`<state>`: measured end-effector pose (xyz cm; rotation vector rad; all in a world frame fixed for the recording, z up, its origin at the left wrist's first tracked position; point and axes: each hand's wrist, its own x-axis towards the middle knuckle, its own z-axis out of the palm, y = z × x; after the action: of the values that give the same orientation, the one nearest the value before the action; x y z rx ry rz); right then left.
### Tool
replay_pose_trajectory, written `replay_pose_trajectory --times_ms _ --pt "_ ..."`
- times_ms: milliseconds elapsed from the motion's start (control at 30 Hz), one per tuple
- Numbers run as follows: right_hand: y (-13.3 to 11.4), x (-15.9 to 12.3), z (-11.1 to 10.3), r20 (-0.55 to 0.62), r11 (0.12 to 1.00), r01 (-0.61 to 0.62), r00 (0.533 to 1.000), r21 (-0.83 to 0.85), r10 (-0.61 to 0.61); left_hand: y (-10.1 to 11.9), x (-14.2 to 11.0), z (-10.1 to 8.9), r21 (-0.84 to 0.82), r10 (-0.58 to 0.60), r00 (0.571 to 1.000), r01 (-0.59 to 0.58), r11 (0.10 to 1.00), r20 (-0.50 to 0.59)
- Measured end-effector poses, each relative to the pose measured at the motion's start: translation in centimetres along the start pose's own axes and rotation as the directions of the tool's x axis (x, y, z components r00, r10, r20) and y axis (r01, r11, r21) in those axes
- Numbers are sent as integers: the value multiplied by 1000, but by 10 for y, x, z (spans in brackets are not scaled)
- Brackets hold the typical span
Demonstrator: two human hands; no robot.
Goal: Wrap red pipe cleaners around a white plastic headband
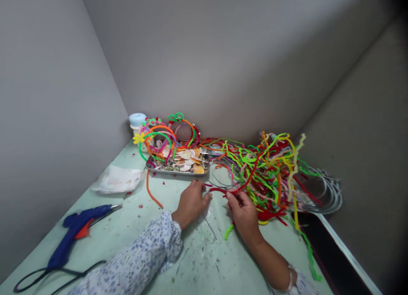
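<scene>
A red pipe cleaner bridges the gap between my two hands, low over the table. My left hand has its fingers closed around one end of it. The other end is pinched between thumb and fingers of my right hand. Just beyond my right hand spreads a tangled heap of coloured pipe cleaners. Behind my left hand sits a metal tray of seashells, with several pipe-cleaner headbands resting on it.
At the left lies a blue glue gun with its black cord. A white plastic bag and an orange pipe cleaner are nearer the tray. A blue-lidded container stands in the back corner; coiled wire lies at right. Grey walls enclose the table.
</scene>
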<state>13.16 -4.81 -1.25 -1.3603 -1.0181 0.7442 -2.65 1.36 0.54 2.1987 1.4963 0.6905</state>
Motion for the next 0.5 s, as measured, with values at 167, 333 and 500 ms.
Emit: replay_pose_trajectory --times_ms 167,333,500 --pt "2 -1 2 -4 999 -10 1000 53 10 -2 -3 1 12 10 1000 -10 1000 -4" --pt "3 -4 1 -29 998 54 998 -25 -54 -5 -5 3 -376 -93 996 89 922 6" --pt "6 -3 -2 -31 959 225 972 -173 -234 2 -11 5 -638 -97 991 133 758 91"
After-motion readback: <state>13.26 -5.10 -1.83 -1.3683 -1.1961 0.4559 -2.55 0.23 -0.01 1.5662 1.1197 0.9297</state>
